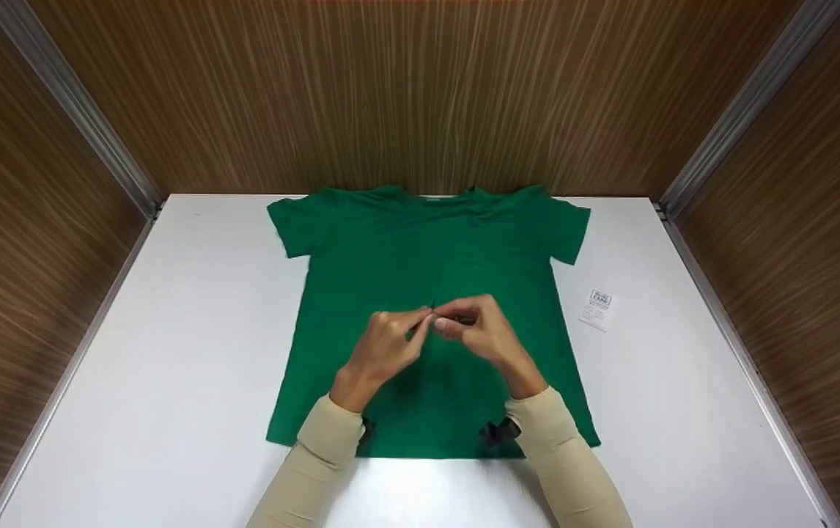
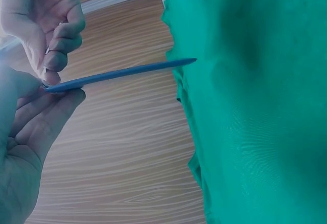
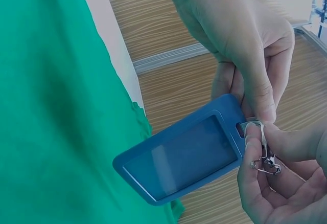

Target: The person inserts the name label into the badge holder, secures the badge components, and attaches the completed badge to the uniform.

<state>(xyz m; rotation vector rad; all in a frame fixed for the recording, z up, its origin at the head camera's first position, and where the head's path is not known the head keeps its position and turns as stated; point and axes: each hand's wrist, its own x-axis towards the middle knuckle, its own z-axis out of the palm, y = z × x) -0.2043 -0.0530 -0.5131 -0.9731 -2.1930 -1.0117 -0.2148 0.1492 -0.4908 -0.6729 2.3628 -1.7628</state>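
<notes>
Beige sleeves (image 1: 326, 444) stretch over the green T-shirt (image 1: 420, 257), blue badge holder (image 3: 181, 155) held above it.
My left hand (image 1: 385, 343) pinches the holder's slotted end tightly; my curled right hand (image 1: 488, 334) grips the metal clip (image 3: 269, 161).

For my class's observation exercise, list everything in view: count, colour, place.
Panels: three, brown wood-grain, back and sides
Metal strips: several, grey, along panel edges
Table: one, white, between the panels
T-shirt: one, green, on the table
Badge holder: one, blue, above the T-shirt
Clip: one, silvery, at the badge holder's end
Card: one, white, right of T-shirt
Wrist devices: two, black, at the wrists
Sleeves: two, beige, on the forearms
Left hand: one, pinching the badge holder
Right hand: one, holding the clip
</notes>
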